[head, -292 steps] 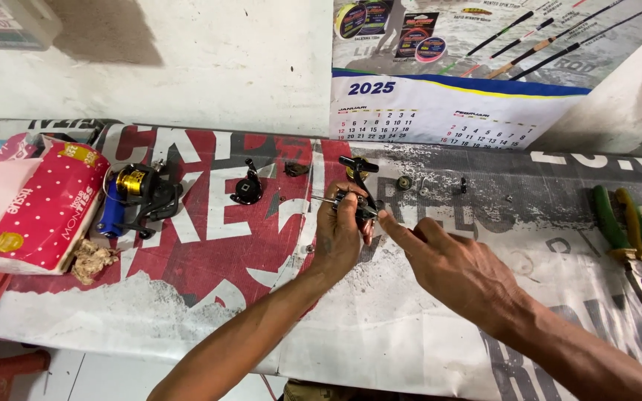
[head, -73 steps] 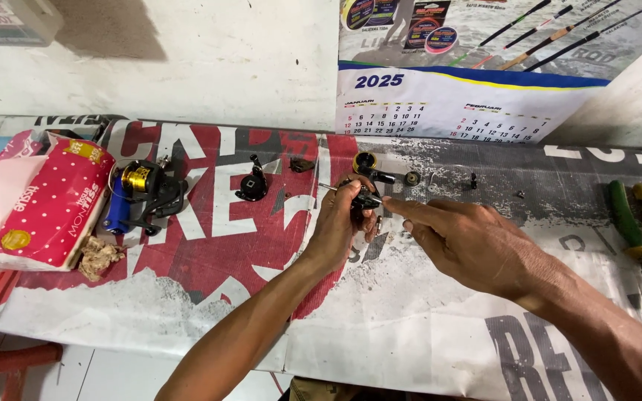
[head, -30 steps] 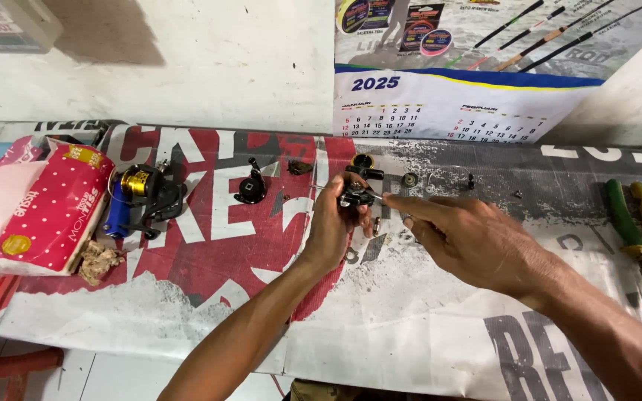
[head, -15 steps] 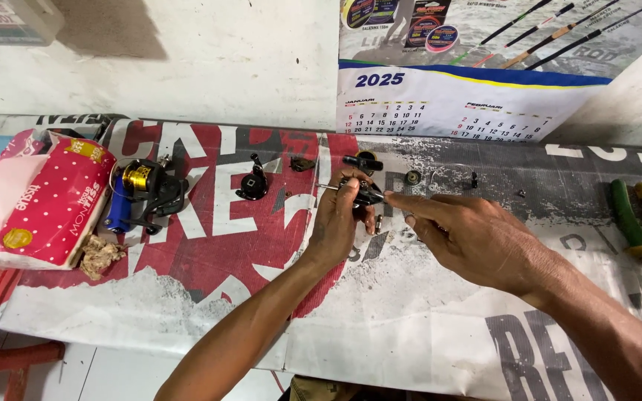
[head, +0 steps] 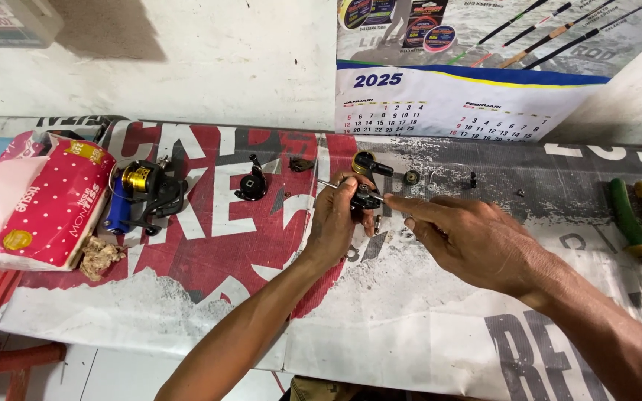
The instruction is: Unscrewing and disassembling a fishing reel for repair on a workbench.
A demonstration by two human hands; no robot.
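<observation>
My left hand point(head: 339, 221) grips a small black reel part point(head: 368, 197) with a thin metal shaft sticking out to the left, held just above the banner-covered bench point(head: 209, 245). My right hand point(head: 477, 241) reaches in from the right, its index finger and thumb pinched at the same part. Just beyond my fingers lie a black piece with a gold disc point(head: 365, 163), a small round ring point(head: 411, 177) and a few tiny screws point(head: 473, 180).
At the left sit a fishing reel point(head: 143, 194) with a gold spool, a pink dotted tissue pack point(head: 42, 200) and a crumpled wad point(head: 98, 256). A black reel piece point(head: 250, 184) stands mid-bench. Green-and-yellow-handled pliers point(head: 637, 219) lie far right. A calendar point(head: 447, 104) hangs on the wall.
Both hands stay together over the small part with only slight finger shifts. The view has drifted a little; nothing on the bench has moved.
</observation>
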